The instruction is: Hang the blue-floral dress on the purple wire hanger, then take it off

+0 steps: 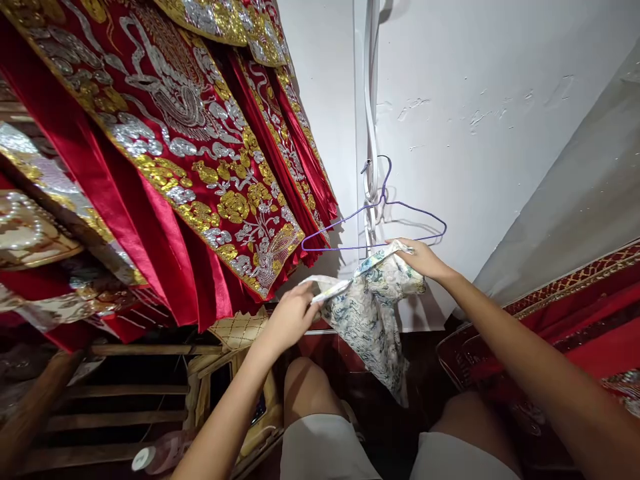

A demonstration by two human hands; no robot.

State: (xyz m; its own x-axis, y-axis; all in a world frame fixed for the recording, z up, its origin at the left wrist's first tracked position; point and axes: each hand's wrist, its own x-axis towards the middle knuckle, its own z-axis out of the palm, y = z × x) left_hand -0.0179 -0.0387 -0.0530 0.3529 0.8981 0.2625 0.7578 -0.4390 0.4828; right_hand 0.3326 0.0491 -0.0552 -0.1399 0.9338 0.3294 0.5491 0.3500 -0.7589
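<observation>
A pale garment with a blue, green and yellow print (365,320) hangs between my hands, its lower part drooping toward the floor. My left hand (295,313) pinches one end of its white upper edge. The other end of that edge is in the fingers of my right hand (420,259), with the thumb side toward the wall. Just above the cloth, a purple hanger (345,219) hangs by its hook from a white cord or cable (370,120) on the wall. The hanger bears nothing, and its lower bar passes close to my right fingertips.
Red embroidered drapery (200,153) with gold and silver sequins fills the left side. Below it stand a bamboo bench (135,390) and a bottle with a white cap (144,460). Red cloth with gold trim (575,287) lies at the right. A white wall (460,87) rises ahead.
</observation>
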